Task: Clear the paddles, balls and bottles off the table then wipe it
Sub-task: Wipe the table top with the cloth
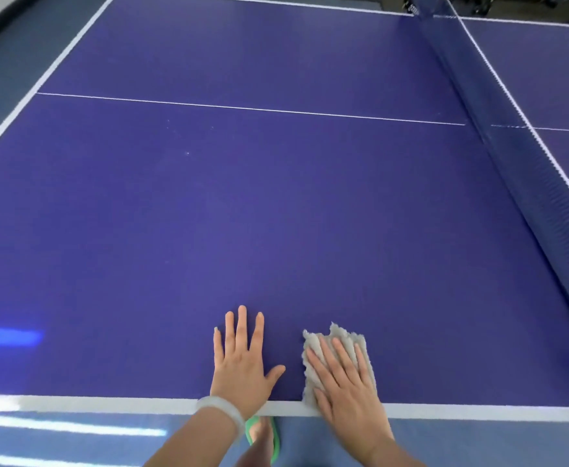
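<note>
A blue table-tennis table (242, 197) with white lines fills the view. My right hand (347, 382) lies flat with straight fingers on a fluffy grey cloth (335, 338), pressing it onto the table just inside the near white edge. My left hand (242, 362) rests flat on the bare table surface a little to the left of the cloth, fingers spread, with a pale bangle on the wrist. No paddles, balls or bottles show on this half of the table.
The dark blue net (512, 156) with a white top band runs along the right side. The table's near edge (107, 404) crosses the bottom. Below it lie blue floor and a foot in a green sandal (273, 439).
</note>
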A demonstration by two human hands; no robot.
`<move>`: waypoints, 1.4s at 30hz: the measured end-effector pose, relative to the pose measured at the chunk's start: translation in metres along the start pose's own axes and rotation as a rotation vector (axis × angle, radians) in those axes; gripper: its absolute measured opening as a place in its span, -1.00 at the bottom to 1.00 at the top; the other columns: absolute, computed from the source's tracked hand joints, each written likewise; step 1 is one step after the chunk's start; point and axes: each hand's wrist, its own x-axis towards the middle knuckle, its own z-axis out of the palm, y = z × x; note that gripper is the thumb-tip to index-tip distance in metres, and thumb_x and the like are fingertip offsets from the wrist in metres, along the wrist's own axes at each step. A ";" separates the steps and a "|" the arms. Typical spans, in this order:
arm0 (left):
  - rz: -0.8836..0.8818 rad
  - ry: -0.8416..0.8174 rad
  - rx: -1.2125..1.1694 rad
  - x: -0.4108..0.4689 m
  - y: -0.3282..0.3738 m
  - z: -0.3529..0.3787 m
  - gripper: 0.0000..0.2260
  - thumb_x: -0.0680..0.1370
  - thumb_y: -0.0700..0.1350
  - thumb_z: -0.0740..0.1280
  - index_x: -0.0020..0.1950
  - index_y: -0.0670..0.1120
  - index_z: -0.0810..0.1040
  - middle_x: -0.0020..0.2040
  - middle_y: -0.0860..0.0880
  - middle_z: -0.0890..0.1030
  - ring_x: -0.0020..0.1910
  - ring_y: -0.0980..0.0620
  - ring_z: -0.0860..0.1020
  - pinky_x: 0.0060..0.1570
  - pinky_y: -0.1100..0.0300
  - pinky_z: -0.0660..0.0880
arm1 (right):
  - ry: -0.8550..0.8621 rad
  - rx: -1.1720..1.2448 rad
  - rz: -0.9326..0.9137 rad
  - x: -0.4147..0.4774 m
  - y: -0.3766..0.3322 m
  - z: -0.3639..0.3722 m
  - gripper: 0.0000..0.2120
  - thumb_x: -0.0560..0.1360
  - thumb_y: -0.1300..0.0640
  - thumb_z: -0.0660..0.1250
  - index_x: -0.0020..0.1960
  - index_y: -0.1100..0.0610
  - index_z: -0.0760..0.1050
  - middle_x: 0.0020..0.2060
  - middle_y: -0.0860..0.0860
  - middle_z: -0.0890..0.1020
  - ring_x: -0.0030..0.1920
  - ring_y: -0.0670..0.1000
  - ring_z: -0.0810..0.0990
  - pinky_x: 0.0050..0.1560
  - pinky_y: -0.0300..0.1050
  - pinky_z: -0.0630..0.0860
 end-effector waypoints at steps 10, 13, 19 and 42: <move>-0.175 -0.143 0.066 -0.003 0.077 -0.008 -0.01 0.46 0.49 0.08 0.52 -0.03 -0.43 0.53 -0.26 -0.38 0.49 -0.41 -0.32 0.41 -0.40 -0.14 | 0.005 0.160 1.098 -0.053 0.109 -0.002 -0.33 0.50 -0.18 -0.28 0.58 -0.07 0.07 0.57 0.04 0.11 0.57 0.10 -0.01 0.50 0.25 -0.15; -0.039 -0.128 -0.004 -0.004 0.108 -0.007 -0.13 0.54 0.37 0.10 0.56 0.00 -0.36 0.55 -0.15 -0.39 0.52 -0.32 -0.33 0.44 -0.33 -0.19 | 0.071 0.113 0.847 -0.034 0.065 0.000 -0.41 0.56 -0.12 -0.10 0.54 0.00 0.22 0.53 0.08 0.24 0.55 0.14 0.13 0.52 0.23 -0.13; 0.098 -0.054 -0.016 0.006 0.158 0.001 -0.36 0.66 0.13 0.04 0.60 -0.05 -0.22 0.57 -0.17 -0.32 0.55 -0.24 -0.29 0.53 -0.11 -0.21 | 0.061 0.010 0.341 -0.068 0.095 0.004 -0.47 0.62 -0.08 0.02 0.58 -0.03 0.10 0.57 -0.04 0.10 0.58 0.07 0.02 0.49 0.24 0.08; -0.006 -0.265 0.108 0.035 0.276 0.033 0.10 0.30 0.62 0.00 0.40 0.00 -0.60 0.35 -0.20 -0.62 0.41 -0.46 -0.44 0.37 -0.41 -0.30 | 0.505 1.010 1.937 -0.096 0.223 -0.004 -0.45 0.66 -0.12 -0.01 0.43 0.30 0.17 0.33 0.28 0.38 0.25 0.30 0.43 0.12 0.11 0.38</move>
